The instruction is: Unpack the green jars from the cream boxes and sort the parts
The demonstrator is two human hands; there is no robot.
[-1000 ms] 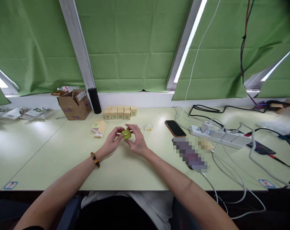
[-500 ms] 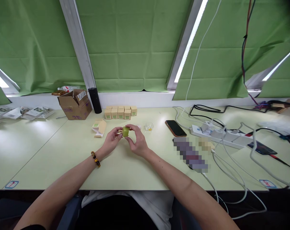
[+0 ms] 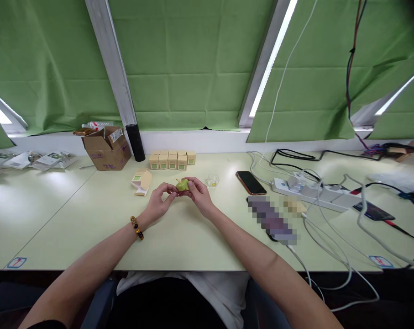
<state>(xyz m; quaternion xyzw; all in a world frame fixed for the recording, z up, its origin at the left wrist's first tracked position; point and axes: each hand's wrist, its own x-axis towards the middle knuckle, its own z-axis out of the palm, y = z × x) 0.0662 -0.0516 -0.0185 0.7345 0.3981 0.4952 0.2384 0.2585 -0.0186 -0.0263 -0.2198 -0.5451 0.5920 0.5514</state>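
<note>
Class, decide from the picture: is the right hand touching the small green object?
Touching. The head view shows it: the right hand has its thumb laid over the small green object.

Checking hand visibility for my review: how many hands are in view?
2: the left hand, close beside the green object, contact unclear; and the right hand, holding that object. Both are over the table. No others show.
</note>
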